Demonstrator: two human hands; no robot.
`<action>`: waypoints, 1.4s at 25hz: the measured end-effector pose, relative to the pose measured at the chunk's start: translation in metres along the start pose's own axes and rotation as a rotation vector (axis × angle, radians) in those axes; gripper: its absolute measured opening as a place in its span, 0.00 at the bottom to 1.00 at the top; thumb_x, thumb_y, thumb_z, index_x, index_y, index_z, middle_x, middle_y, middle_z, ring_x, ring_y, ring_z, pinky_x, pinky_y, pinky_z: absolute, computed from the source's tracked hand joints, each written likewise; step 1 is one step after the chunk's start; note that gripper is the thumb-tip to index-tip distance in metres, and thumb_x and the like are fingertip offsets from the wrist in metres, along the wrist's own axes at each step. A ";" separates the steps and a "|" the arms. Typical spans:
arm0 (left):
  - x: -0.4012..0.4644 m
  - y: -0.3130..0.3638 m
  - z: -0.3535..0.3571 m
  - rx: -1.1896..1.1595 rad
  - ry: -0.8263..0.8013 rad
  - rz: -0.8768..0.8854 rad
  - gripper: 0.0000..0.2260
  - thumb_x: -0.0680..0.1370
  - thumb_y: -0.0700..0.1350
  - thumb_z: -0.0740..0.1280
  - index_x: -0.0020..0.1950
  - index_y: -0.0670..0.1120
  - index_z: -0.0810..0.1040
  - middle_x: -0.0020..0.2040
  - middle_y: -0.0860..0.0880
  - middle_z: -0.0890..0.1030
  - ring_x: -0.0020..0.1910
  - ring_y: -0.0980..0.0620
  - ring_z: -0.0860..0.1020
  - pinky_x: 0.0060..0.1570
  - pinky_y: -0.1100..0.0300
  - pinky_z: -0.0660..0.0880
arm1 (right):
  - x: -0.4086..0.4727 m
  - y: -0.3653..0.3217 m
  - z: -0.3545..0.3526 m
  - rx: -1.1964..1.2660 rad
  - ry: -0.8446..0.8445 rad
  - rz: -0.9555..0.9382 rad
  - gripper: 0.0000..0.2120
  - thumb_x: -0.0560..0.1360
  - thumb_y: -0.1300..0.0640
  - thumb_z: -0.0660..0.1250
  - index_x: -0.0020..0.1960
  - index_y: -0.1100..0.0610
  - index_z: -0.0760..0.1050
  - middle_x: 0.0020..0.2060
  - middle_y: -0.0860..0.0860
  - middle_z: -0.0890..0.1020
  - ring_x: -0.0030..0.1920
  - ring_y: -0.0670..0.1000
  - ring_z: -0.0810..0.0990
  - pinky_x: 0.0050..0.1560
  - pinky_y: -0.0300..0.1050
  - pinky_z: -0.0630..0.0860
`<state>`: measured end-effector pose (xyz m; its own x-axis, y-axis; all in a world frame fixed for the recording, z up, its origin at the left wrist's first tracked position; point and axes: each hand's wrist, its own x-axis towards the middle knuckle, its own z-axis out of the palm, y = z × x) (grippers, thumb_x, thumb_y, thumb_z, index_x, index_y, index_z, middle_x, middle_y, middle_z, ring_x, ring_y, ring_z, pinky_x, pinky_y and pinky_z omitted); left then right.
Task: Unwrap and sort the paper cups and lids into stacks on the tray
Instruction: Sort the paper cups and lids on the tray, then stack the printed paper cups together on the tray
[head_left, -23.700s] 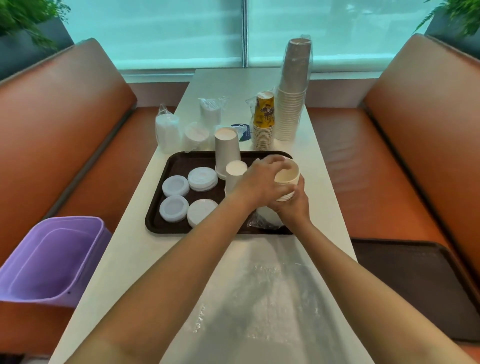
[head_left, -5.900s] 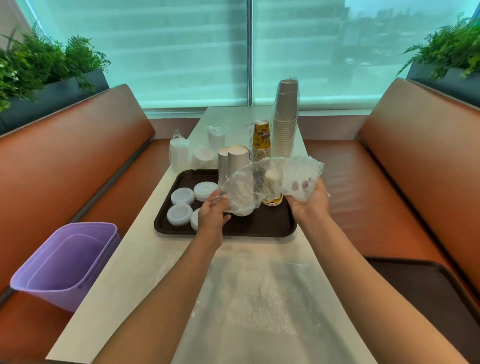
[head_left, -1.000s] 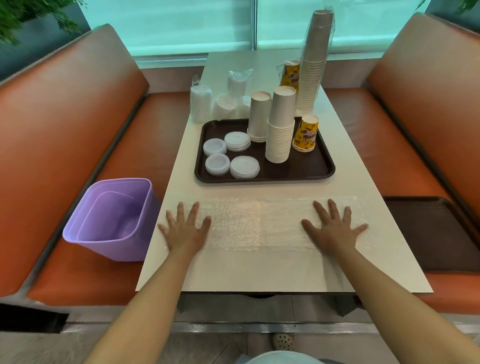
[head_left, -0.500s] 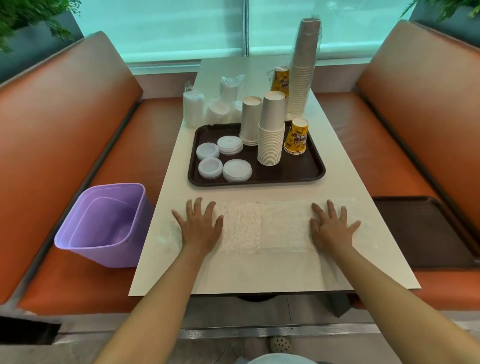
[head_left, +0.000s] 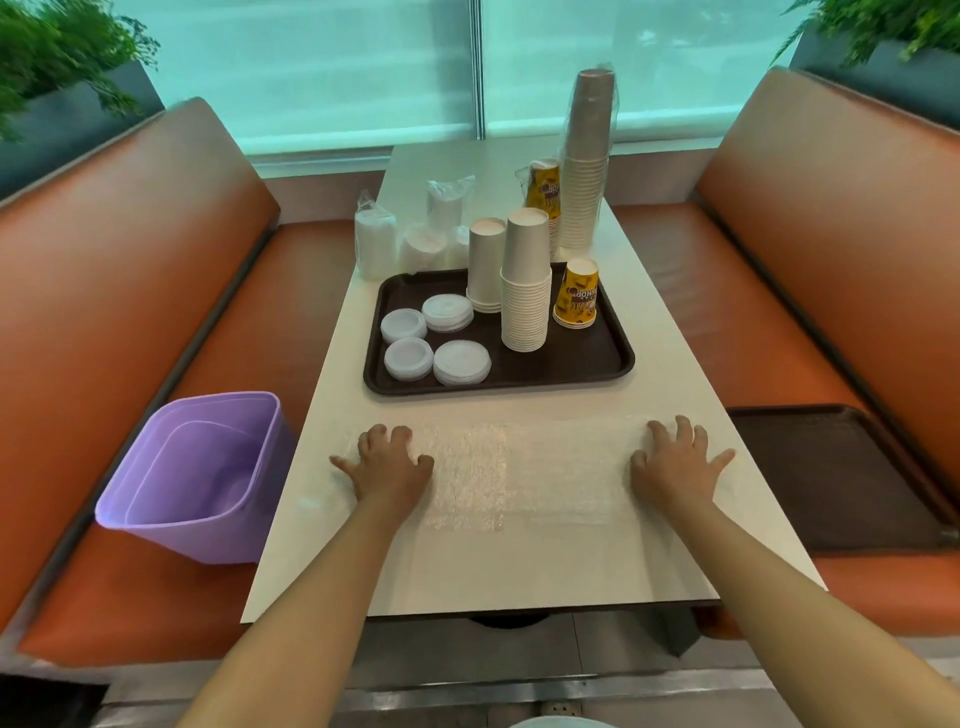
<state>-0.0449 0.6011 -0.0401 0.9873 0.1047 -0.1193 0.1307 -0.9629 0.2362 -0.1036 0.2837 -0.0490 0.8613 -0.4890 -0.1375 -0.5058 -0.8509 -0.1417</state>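
Observation:
A clear plastic wrapper (head_left: 545, 467) lies flat across the near part of the white table. My left hand (head_left: 389, 465) rests on its left end with bent fingers, fingertips pressing down. My right hand (head_left: 675, 465) rests on its right end, fingers spread and slightly bent. Beyond them the brown tray (head_left: 498, 387) carries several low stacks of white lids (head_left: 462, 362), two stacks of white cups (head_left: 525, 291) and a short stack of yellow cups (head_left: 577, 296). Behind the tray stand a tall wrapped cup stack (head_left: 587, 171), wrapped yellow cups (head_left: 543, 189) and wrapped lids (head_left: 374, 244).
A purple bin (head_left: 197, 473) sits on the left orange bench beside the table. A second brown tray (head_left: 831, 478) lies on the right bench. Bench backs close in both sides, and a window is at the table's far end.
Both hands stay on the flat wrapper, and their fingers have gone from straight to bent. The view has tilted up slightly.

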 end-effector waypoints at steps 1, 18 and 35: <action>0.004 0.007 -0.005 0.009 0.036 0.019 0.18 0.76 0.50 0.62 0.66 0.53 0.70 0.72 0.48 0.62 0.72 0.48 0.58 0.68 0.34 0.47 | 0.003 -0.006 -0.004 -0.013 0.024 -0.033 0.23 0.78 0.50 0.55 0.73 0.48 0.59 0.75 0.53 0.55 0.75 0.56 0.51 0.71 0.67 0.46; 0.030 0.032 -0.024 -0.277 0.127 0.018 0.10 0.76 0.43 0.64 0.57 0.47 0.78 0.61 0.48 0.72 0.57 0.47 0.73 0.57 0.53 0.66 | 0.044 -0.028 -0.016 0.177 0.045 -0.284 0.15 0.77 0.54 0.60 0.63 0.51 0.72 0.66 0.50 0.71 0.65 0.53 0.68 0.63 0.49 0.64; 0.142 0.217 -0.108 -0.363 0.161 0.434 0.43 0.70 0.47 0.74 0.71 0.69 0.47 0.76 0.52 0.46 0.72 0.44 0.61 0.61 0.51 0.72 | 0.186 -0.083 -0.082 0.727 0.050 -0.296 0.31 0.73 0.59 0.70 0.72 0.56 0.62 0.68 0.55 0.66 0.69 0.54 0.67 0.66 0.44 0.66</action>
<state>0.1331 0.4341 0.0981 0.9549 -0.2162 0.2036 -0.2942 -0.7823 0.5490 0.1026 0.2475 0.0170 0.9576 -0.2842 0.0480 -0.1442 -0.6164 -0.7741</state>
